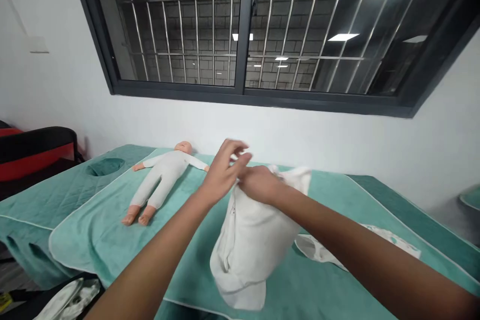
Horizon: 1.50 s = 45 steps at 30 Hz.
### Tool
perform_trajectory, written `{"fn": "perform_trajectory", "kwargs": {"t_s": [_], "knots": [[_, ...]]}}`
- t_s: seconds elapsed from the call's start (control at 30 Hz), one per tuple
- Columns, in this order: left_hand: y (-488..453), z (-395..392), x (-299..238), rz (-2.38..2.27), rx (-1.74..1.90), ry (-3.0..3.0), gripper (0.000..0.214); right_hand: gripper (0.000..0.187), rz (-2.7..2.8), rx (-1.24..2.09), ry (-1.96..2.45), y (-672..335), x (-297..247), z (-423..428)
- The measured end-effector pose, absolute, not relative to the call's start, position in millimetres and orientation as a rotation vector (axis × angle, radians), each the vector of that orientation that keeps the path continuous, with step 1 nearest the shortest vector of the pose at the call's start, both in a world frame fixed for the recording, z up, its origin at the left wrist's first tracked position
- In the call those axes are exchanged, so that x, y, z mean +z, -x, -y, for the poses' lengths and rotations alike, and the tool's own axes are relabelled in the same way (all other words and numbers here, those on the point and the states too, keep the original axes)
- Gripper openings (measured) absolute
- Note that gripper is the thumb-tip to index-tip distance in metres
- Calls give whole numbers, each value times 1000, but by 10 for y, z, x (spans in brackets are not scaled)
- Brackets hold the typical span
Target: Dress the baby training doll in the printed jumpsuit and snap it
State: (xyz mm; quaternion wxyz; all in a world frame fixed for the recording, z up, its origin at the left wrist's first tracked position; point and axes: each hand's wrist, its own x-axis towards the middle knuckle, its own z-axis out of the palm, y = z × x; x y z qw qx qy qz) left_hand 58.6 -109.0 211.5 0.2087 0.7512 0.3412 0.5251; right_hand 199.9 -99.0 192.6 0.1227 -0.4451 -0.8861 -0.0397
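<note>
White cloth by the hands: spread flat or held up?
Held up, not spread flat: the right hand grips the white cloth near its top, folds below.

One doll (165, 172), one held cloth (258, 240)

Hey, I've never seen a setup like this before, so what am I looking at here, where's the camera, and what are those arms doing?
There's no machine here: the arms are a person's own, with bare hands. The single picture comes from a camera worn on that person's head, looking forward and down.

The right hand grips a bunched white cloth near its top, so it hangs down in front. The left hand is right beside it, fingers partly curled, with no clear grip on the cloth.

Below is a surface with a teal cover. A doll in white clothing lies there on the left. Some white items lie on the right, partly hidden by the right forearm.
</note>
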Motion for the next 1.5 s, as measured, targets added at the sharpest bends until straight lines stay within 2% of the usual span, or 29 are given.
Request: {"fn": "perform_trajectory", "kwargs": {"t_s": [0.13, 0.2, 0.37, 0.47, 0.6, 0.77, 0.83, 0.93, 1.0, 1.1, 1.17, 1.27, 1.37, 1.5], "knots": [[-498, 894, 1409, -982, 966, -2012, 39, 33, 2409, -237, 1522, -2289, 1959, 925], [-519, 823, 1222, -1028, 851, -2074, 28, 35, 2305, -269, 1563, -2404, 2002, 922], [-418, 726, 1400, -1425, 975, -2197, 14, 36, 2197, -584, 1716, -2671, 2194, 982], [-309, 763, 1684, -1648, 1115, -2366, 18, 38, 2193, -651, 1684, -2705, 2178, 1050], [-222, 843, 1922, -1950, 953, -2592, 23, 47, 2270, -306, 1556, -2703, 1972, 1030], [-42, 847, 1912, -2192, 517, -2610, 32, 44, 1990, 174, 1672, -2917, 1733, 894], [25, 842, 1873, -2129, 603, -2535, 34, 43, 1960, 378, 1577, -2980, 1689, 902], [78, 846, 1851, -1915, 864, -2306, 34, 30, 1962, 696, 1422, -2980, 1708, 1001], [82, 866, 1870, -1751, 946, -2133, 34, 25, 1956, 793, 1374, -2932, 1772, 1098], [51, 924, 1939, -1583, 1002, -2036, 34, 28, 2038, 853, 1315, -2825, 1885, 1223], [30, 965, 1994, -1531, 1031, -2050, 35, 31, 2163, 794, 1359, -2765, 1928, 1256], [63, 984, 2031, -1565, 1014, -2094, 31, 24, 2195, 430, 1548, -2767, 1910, 1221], [193, 964, 1959, -1785, 808, -2250, 29, 18, 2035, 156, 1737, -2896, 1799, 1165], [380, 990, 1799, -1848, 514, -2343, 27, 26, 1981, 251, 1868, -3097, 1623, 1180]]}}
